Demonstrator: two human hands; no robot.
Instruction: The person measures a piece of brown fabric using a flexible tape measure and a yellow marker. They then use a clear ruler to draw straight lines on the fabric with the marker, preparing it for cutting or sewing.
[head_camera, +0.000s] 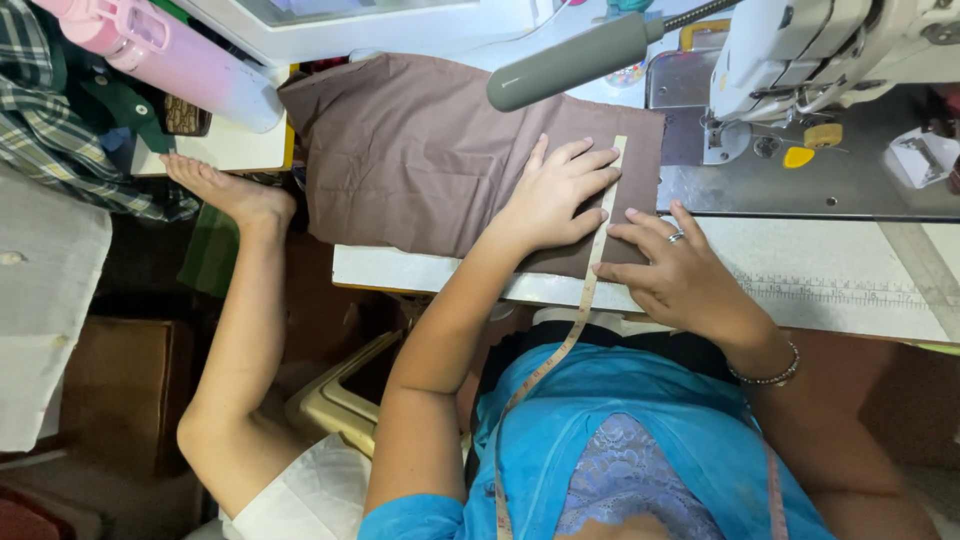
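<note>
Head view, looking down on a sewing table (450, 272). Left hand (555, 195) flat on a folded brown cloth (420, 150), fingers spread a little and pointing toward 1 o'clock, fingertips touching a pale measuring tape (607, 205). Tape running along the cloth's right edge from 12 o'clock down toward 6, off the table edge and over the blue top (640, 400). Right hand (680, 270) just beside the tape at 3 o'clock of it, fingers bent and close together, thumb and forefinger pinching the tape near the table's front edge; ring on one finger, beaded bracelet (770, 372) at the wrist. Cloth at the centre of the table, reaching to 11 o'clock. White sewing machine (800, 50) at 1 o'clock, its metal bed (820, 180) just beside the cloth. Grey lamp head (570, 62) hanging over the cloth at 12 o'clock. Pink bottle (170, 55) at 10 o'clock. Bare foot (225, 190) resting on a ledge at 9 o'clock, well apart from both hands
</note>
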